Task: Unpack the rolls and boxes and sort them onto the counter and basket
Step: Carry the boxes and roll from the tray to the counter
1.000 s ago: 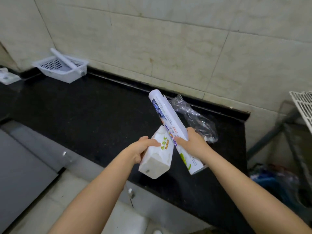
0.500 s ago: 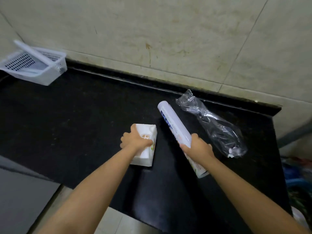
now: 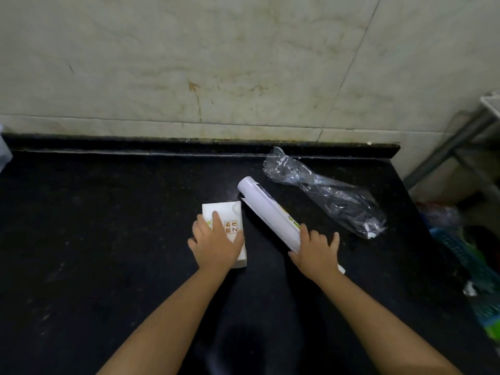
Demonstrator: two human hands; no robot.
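Under left grip (image 3: pixel 215 244), box (image 3: pixel 226 209)

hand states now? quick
Left hand: grips the white box, fingers over its edge.
Right hand: open, fingers spread, resting on the roll.

both arms reach forward, side by side. left hand (image 3: pixel 216 242) grips the box (image 3: pixel 228 212) from above; right hand (image 3: pixel 316 250) lies flat, fingers spread, on the roll (image 3: pixel 267 209).
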